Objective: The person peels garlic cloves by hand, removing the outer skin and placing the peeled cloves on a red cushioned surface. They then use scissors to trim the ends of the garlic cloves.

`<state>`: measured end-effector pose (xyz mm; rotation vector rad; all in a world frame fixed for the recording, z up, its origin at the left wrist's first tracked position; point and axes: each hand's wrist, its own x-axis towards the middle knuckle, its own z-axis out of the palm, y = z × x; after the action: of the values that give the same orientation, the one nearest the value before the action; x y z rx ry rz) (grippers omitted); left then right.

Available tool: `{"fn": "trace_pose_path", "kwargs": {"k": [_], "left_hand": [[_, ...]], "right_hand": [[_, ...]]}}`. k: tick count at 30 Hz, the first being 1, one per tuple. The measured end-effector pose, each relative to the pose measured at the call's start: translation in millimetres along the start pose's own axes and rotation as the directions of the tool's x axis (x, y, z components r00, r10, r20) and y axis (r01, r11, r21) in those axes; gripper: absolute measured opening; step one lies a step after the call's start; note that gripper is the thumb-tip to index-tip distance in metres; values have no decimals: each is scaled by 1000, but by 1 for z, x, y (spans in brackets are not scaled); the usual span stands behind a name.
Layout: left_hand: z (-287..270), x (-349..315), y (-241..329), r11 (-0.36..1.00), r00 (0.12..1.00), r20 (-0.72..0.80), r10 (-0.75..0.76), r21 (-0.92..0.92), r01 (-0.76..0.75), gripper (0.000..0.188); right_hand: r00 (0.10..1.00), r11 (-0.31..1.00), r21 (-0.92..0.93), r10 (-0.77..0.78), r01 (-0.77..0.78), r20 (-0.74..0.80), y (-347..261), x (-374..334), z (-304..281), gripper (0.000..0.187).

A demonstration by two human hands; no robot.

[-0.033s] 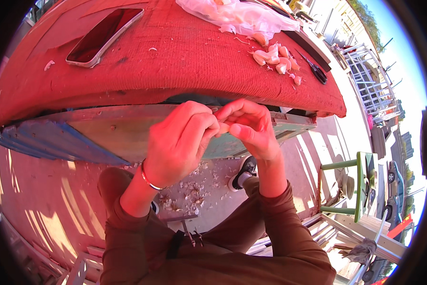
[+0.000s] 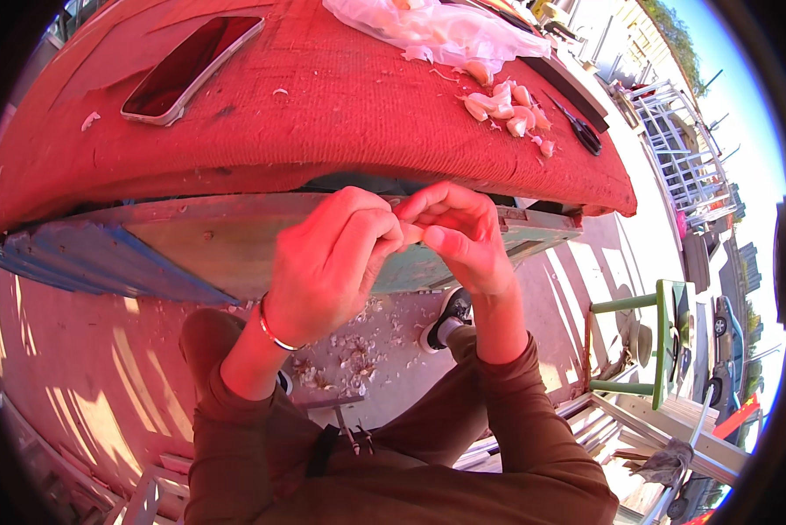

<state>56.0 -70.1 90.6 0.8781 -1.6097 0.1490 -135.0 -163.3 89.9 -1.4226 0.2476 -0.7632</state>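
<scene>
Okay, head view, the only one: small pale clove (image 2: 413,235) — garlic by the look — sits between my fingertips, just on my side of the red tabletop (image 2: 279,144)'s front edge. Left hand (image 2: 325,254) pinches it, thumb against bent index. Right hand (image 2: 468,238) has its thumb tip at the clove's right end, index arched over; can't tell if that one really grips. So clove lies right of my left hand, left of my right thumb, both touching. Long axis seems to run roughly along the tabletop's front edge, but it's mostly covered. Clove pile (image 2: 508,107) is on the tabletop toward its right end, beyond my right hand. Versus the earlier frame — no change I can make out; hands and clove match.
</scene>
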Motion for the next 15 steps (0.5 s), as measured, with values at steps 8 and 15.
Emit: {"fn": "trace_pose_path", "kwargs": {"k": [8, 15], "left_hand": [[-15, -6, -1, 995, 992, 117, -50, -83, 60, 19], [-11, -3, 4, 996, 995, 62, -73, -37, 76, 31]], "right_hand": [[1000, 997, 79, -9, 9, -6, 2, 3, -2, 45], [998, 983, 182, -38, 30, 41, 6, 2, -1, 24]]}}
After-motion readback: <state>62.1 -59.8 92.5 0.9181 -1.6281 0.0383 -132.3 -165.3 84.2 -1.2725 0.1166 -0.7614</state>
